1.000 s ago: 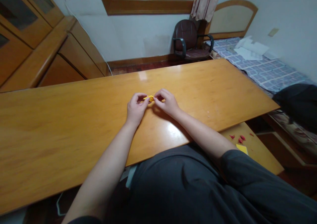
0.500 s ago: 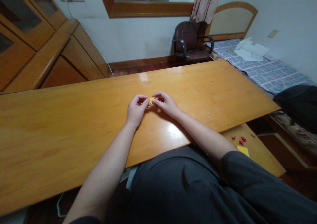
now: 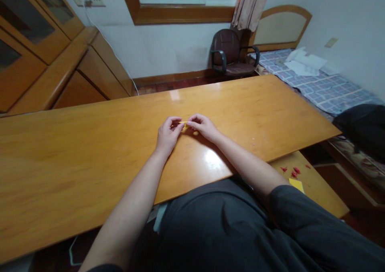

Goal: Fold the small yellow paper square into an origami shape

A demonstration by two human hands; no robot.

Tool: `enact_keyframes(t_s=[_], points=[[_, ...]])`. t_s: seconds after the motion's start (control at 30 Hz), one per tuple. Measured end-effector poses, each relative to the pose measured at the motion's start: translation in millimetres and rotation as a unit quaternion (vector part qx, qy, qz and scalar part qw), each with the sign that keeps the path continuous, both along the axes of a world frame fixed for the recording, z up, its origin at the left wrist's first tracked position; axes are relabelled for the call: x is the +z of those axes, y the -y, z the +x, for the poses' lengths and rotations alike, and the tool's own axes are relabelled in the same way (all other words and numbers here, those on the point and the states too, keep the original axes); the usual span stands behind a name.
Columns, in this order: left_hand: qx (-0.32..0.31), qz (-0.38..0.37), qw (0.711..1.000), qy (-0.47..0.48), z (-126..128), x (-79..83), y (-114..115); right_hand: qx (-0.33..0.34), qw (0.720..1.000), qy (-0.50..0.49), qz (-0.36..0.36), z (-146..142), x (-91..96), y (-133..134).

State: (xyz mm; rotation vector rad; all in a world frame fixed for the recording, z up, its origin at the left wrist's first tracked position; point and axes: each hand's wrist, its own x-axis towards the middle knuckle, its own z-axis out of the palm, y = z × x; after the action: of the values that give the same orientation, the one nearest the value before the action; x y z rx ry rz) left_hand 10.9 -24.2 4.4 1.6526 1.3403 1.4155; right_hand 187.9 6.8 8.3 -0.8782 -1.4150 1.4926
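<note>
Between my two hands is a small piece of folded yellow paper, seen nearly edge-on as a thin strip. My left hand pinches its left end between thumb and fingers. On the other end, the thumb and fingers of my right hand are closed in a pinch. Both hands are just above the wooden table, and the fingertips cover much of the paper, so its folds cannot be made out.
On a lower board at the right lie several small red folded paper pieces and a yellow paper sheet. A brown armchair stands behind the table. A black bag rests on the bed at the right.
The yellow paper has turned from showing a broader face to a thin edge. Both hands keep hold of it, with slightly more space between their fingertips.
</note>
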Motion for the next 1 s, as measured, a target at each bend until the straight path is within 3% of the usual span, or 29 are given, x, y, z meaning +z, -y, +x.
enact_keyframes(t_s=[0.13,0.43,0.77,1.0], points=[[-0.014,-0.024,0.997,0.075,1.1,-3.7,-3.7,-0.010,1.000,0.011,-0.009,0.8,1.7,0.9],[-0.019,-0.045,0.991,0.122,3.3,1.6,-3.1,-0.028,0.999,0.020,-0.009,0.7,2.1,1.9],[-0.027,-0.093,0.975,0.199,2.6,4.4,-2.7,0.022,0.999,0.041,-0.016,2.0,5.2,1.8],[-0.079,-0.146,0.966,0.201,-0.6,-0.3,-3.7,0.045,0.998,0.033,-0.031,5.0,6.7,1.6]])
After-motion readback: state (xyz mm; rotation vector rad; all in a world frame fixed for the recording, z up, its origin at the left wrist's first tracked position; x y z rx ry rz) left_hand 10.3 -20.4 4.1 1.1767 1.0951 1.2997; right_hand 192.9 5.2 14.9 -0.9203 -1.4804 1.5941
